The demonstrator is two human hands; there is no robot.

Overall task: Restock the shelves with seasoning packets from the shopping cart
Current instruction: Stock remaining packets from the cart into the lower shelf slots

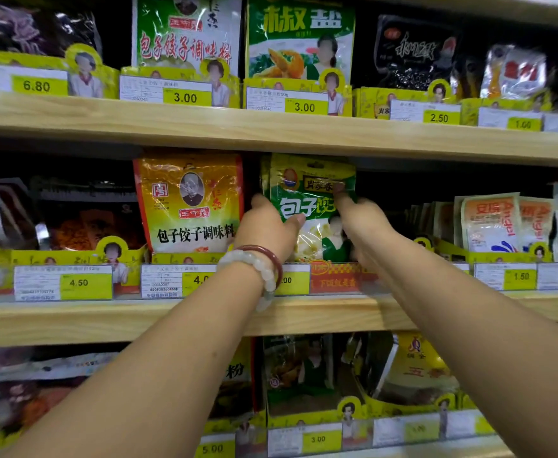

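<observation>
Both hands hold one green seasoning packet (307, 206) upright on the middle shelf (178, 317), just right of the orange-yellow packet (190, 203). The left hand (266, 228) grips the green packet's left edge, thumb across its front; the right hand (358, 223) pinches its right side near the top.

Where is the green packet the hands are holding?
In the head view, the green packet stands on the middle shelf, just right of the orange-and-yellow packet, held between the left hand and right hand.
</observation>
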